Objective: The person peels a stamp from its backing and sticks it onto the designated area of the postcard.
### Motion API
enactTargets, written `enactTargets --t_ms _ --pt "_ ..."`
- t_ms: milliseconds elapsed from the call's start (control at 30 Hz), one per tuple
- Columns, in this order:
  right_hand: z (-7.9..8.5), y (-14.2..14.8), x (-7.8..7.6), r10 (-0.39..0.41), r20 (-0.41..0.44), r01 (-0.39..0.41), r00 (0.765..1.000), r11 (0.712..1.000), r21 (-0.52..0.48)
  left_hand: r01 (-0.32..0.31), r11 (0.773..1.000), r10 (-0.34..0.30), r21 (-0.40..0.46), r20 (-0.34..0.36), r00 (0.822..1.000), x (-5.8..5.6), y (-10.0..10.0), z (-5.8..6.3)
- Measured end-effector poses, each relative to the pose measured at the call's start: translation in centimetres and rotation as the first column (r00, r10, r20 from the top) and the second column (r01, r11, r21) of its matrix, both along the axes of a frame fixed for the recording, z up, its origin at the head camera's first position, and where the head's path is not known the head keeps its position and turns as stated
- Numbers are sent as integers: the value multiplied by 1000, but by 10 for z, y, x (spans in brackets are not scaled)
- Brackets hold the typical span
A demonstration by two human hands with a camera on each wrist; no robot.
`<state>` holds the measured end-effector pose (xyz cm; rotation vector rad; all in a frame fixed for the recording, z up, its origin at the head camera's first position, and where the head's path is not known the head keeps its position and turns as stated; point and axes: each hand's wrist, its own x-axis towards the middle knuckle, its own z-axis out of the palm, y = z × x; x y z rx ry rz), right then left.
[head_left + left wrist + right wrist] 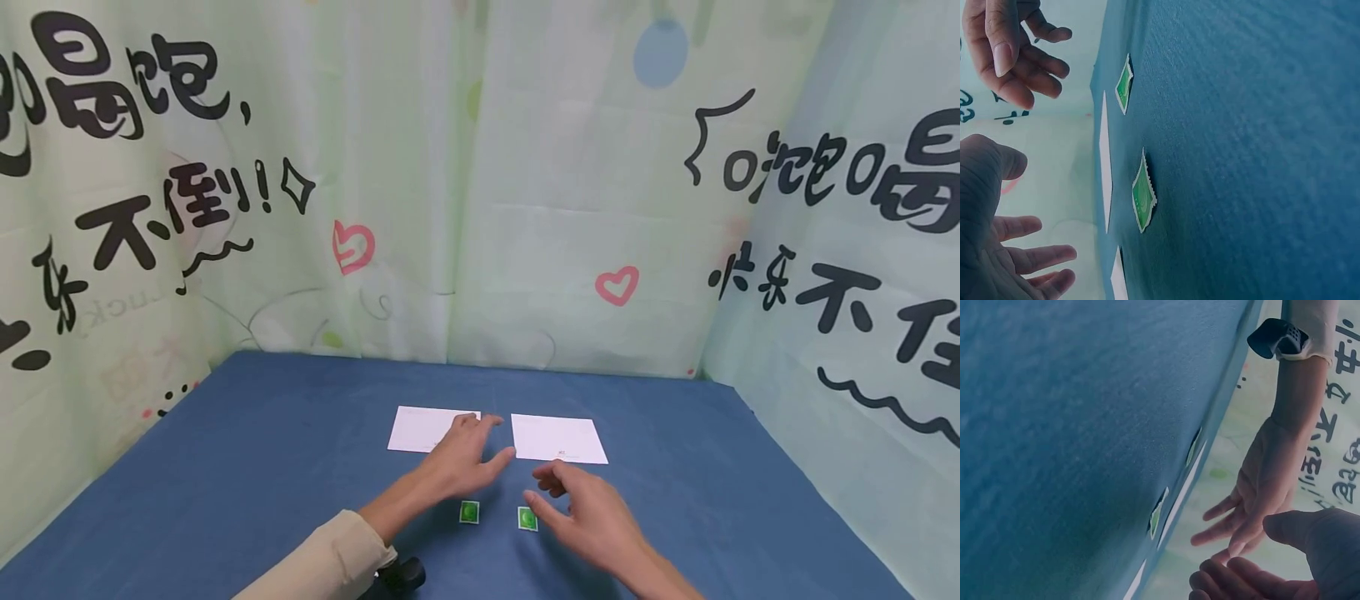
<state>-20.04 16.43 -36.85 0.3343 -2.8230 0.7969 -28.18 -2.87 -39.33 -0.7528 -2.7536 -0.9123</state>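
Observation:
Two green postage stamps with white perforated edges lie apart on a blue cloth: the left stamp [468,512] and the right stamp [527,518]. Beyond them are two white envelopes, the left envelope [420,427] and the right envelope [558,438]. My left hand [467,454] hovers above the cloth, its fingers spread and partly covering the left envelope. Close to the right stamp, my right hand [588,512] is raised with loosely bent fingers. Nothing shows in either hand. In the left wrist view both stamps, one nearer stamp [1144,194] among them, look slightly curled.
A blue cloth [300,467] covers the table. Pale curtains [525,208] with dark lettering and pink hearts stand around its back and sides. A black wrist device [1277,339] is strapped near the left sleeve [330,554].

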Motion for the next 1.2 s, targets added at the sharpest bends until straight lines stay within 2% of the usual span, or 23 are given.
enactTargets --t_ms 233,500,733,1000,1200 --pt "-2 0 -2 29 -13 -29 999 999 32 -8 1000 7 -20 -34 999 -3 5 -2" --pt "-2 3 -7 64 4 -64 998 997 47 -5 1000 5 -8 4 1000 -8 15 -3" --pt "-3 5 -9 105 -14 -104 994 994 45 -10 1000 10 -24 8 1000 -13 24 -4" --pt "-7 6 -11 101 -65 -97 993 993 61 -21 999 22 -32 11 1000 -19 28 -5" --pt "-7 7 -13 111 -43 -108 993 992 66 -38 999 38 -14 31 999 -23 30 -7"
